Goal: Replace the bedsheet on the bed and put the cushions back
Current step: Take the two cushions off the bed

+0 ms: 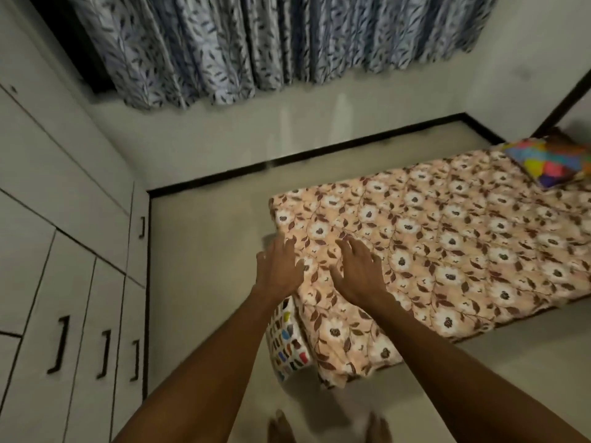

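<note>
Both hands empty, fingers spread and straight. Left hand [279, 270] is over the near left corner of the bedsheet [447, 251]; right hand [358, 274] is just beside it, further onto the cloth. Motion blur: cannot tell whether the palms press the sheet or hover just above it.

Nearest item: white cushion [287, 343] with small coloured patches, standing on the floor [208, 266] against the near end of the bed [499, 327], below the left wrist. Not yet back in place.

Risks, my reading:
- Sheet bunches loose at the near corner and hangs onto the floor there. Smoothing away from that corner could drag the slack across and skew the far edges.
- Floor cushion is touching the hanging cloth, so tucking may trap or topple it.
- A foot close to the draped hem could pin it.

Sheet appearance: peach ground, white flowers, brown leaves and vines. Thin cotton-like cloth showing a grid of fold creases. It covers the whole top, mostly flat, with shallow ripples near the hands. Right side hangs fairly even.

Far end: multicoloured patchwork cushion [553, 164] lies on the sheet at the far right corner. Beyond it, a pale wall and a blue leaf-print curtain [256, 43]; a wardrobe [64, 219] along the left.
</note>
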A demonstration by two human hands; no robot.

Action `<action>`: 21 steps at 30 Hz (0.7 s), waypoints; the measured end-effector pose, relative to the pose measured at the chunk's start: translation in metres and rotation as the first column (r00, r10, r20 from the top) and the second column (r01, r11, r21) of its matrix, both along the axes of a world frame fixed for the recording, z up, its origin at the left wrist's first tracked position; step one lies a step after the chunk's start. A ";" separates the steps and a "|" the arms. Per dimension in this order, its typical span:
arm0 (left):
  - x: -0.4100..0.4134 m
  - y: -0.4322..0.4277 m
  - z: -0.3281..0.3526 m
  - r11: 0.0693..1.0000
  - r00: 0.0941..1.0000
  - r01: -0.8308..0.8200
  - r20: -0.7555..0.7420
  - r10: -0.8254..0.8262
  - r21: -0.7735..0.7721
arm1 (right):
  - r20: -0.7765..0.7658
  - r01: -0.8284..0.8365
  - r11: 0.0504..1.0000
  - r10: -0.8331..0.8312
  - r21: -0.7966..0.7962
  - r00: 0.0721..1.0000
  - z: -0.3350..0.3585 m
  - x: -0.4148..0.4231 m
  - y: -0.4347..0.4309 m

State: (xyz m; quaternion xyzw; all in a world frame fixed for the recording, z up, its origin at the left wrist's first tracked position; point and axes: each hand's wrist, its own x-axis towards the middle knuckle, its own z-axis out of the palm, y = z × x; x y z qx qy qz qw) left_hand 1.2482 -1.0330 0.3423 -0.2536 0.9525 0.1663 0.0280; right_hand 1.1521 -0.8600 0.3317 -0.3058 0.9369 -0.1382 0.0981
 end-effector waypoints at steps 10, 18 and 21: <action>-0.117 0.149 0.105 0.988 0.966 0.104 -0.227 -0.128 -0.113 | -0.273 0.148 0.979 -0.182 -0.143 0.945 0.118 -0.099 0.160; -0.219 0.329 0.148 0.953 0.896 0.235 -0.339 -0.288 -0.190 | -0.367 0.270 0.953 -0.303 -0.140 0.880 0.157 -0.173 0.344; -0.259 0.386 0.160 0.933 0.866 0.288 -0.359 -0.349 -0.214 | -0.413 0.341 0.926 -0.378 -0.162 0.829 0.171 -0.203 0.407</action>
